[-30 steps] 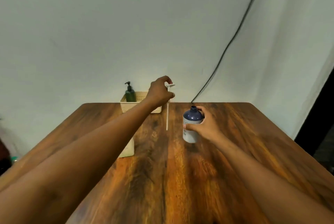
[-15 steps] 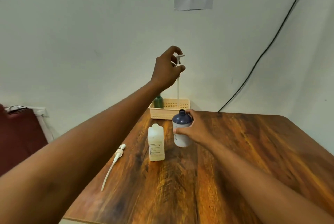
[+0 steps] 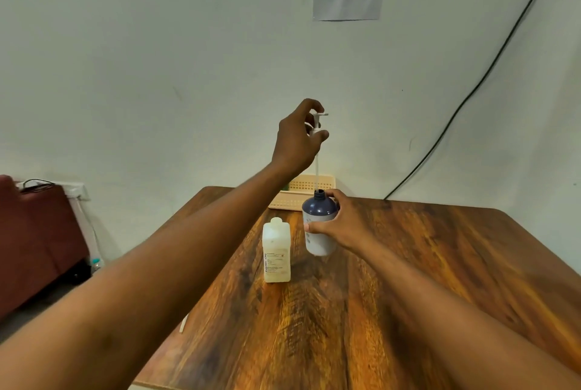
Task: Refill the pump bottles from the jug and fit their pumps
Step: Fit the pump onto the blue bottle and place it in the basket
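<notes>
A blue-topped white pump bottle (image 3: 316, 226) stands upright on the wooden table (image 3: 408, 263), and my right hand (image 3: 341, 226) grips its side. My left hand (image 3: 297, 141) is raised above it and pinches a white pump head (image 3: 317, 123). The pump's thin tube hangs straight down, its lower end at the bottle's open neck. A pale square jug (image 3: 276, 251) with a label stands just left of the bottle, its top closed.
A cream slotted basket (image 3: 301, 191) sits at the table's far edge behind the bottle. The tip of another white pump (image 3: 183, 325) shows under my left forearm. A dark red seat (image 3: 34, 238) stands left of the table. A black cable runs down the wall.
My left hand has brought the pump over the bottle, so the tube tip now meets the open neck. The view shifted left and closer to the table.
</notes>
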